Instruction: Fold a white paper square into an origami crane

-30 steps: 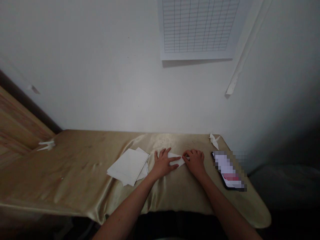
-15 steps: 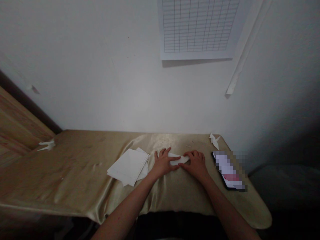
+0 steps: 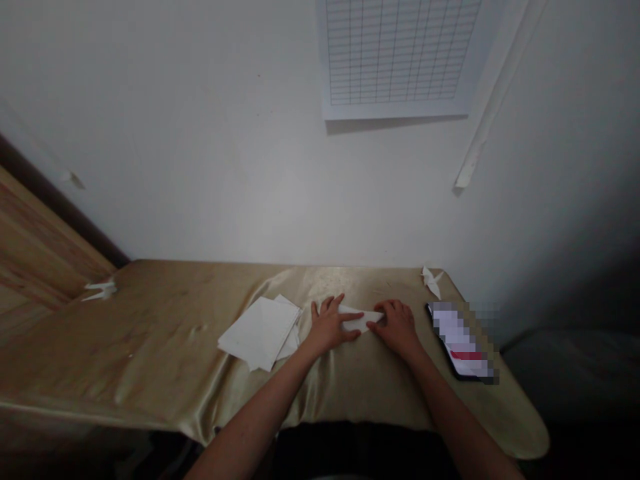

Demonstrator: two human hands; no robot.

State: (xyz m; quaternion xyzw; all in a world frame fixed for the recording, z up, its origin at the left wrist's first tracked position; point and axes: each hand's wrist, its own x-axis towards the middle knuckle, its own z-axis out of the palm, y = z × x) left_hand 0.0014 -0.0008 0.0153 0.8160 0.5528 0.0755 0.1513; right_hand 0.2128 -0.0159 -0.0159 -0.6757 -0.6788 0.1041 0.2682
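Note:
A small folded piece of white paper (image 3: 367, 319) lies on the cloth between my hands. My left hand (image 3: 330, 325) rests over its left part, the index finger stretched across it, the thumb at its near edge and the other fingers spread. At the pointed right end, my right hand (image 3: 400, 328) has thumb and curled fingers closed on the paper's tip. Some of the paper is hidden under both hands. Left of my left hand is a loose stack of white paper sheets (image 3: 260, 330).
A phone (image 3: 463, 343) with a lit, blurred screen lies right of my right hand. Behind it sits a folded paper crane (image 3: 431, 283); another white folded paper piece (image 3: 101, 289) is at the far left. Gold cloth (image 3: 165, 340) covers the table, which meets the wall (image 3: 280, 187).
My right hand has slid slightly right along the paper, its thumb now nearer the pointed end. The left hand stays in place on the paper. The whole view has shifted a little.

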